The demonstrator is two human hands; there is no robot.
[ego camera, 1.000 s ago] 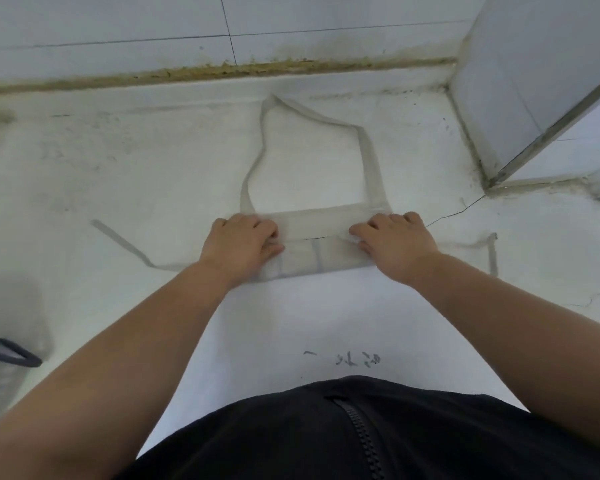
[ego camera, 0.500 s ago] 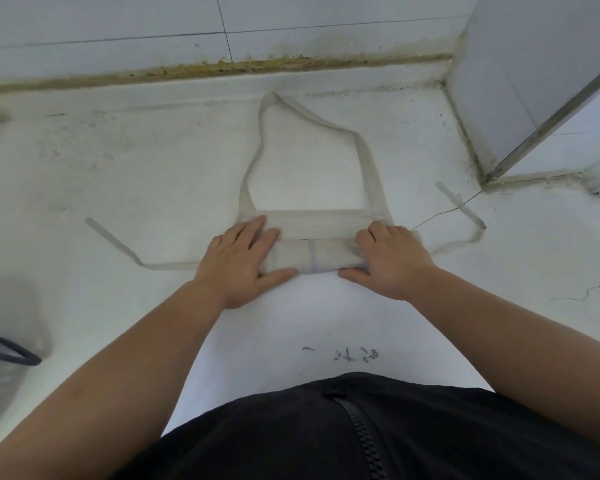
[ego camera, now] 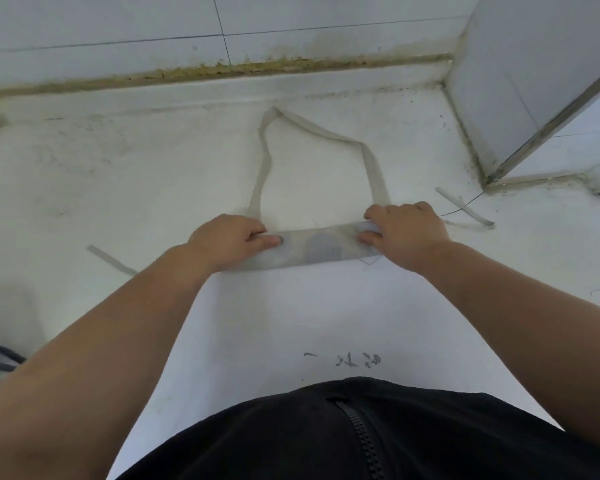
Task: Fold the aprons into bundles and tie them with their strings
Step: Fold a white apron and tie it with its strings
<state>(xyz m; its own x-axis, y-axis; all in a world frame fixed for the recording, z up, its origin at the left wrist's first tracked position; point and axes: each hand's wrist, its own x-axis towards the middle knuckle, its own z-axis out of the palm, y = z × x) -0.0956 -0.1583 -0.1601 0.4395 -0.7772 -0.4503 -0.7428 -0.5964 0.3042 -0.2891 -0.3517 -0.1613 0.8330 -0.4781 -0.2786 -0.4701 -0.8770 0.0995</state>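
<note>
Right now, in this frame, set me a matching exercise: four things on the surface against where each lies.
Things: 1 rolled apron; 2 neck loop; 3 tie string near the pillar; 4 dark written marks.
Places: A to the right of the right hand; B flat beyond the roll, toward the wall; C held at its ends by left hand and right hand; D nearer the person than the roll.
Pairs: 1-C, 2-B, 3-A, 4-D.
</note>
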